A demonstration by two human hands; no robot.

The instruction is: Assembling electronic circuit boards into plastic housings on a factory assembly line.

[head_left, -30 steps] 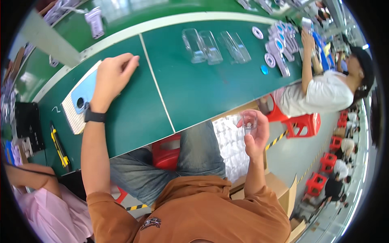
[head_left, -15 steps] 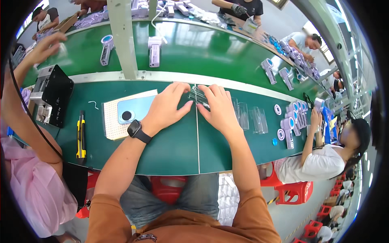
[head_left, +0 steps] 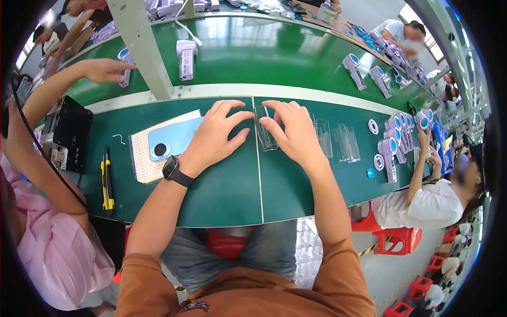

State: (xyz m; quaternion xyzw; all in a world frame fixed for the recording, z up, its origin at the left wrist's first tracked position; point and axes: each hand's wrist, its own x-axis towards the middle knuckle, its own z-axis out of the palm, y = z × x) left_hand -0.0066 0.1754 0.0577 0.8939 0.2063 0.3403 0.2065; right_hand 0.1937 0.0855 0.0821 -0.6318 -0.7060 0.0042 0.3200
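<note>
My right hand (head_left: 293, 132) has its thumb and forefinger on a clear plastic cover (head_left: 266, 138), a long see-through piece lying beside the white seam of the green table. Part of the cover is hidden under those fingers. My left hand (head_left: 215, 136), with a dark watch on its wrist, is just left of the seam. Its fingers are curved and apart, with nothing in them. Two more clear covers, one nearer (head_left: 324, 138) and one farther right (head_left: 348, 143), lie to the right of my right hand. A blue phone (head_left: 174, 138) is partly behind my left hand.
A perforated sheet (head_left: 141, 156) lies under the phone, and a yellow-black utility knife (head_left: 106, 182) left of it. Several purple handheld fans (head_left: 390, 150) stand right, near a co-worker. A black box (head_left: 71, 134) is at left. A metal post (head_left: 140, 47) rises by the green belt (head_left: 253, 53).
My left hand has come away from the clear cover, which now lies under my right fingers. The left co-worker's hand has reached over to a fan on the belt. The view has shifted slightly.
</note>
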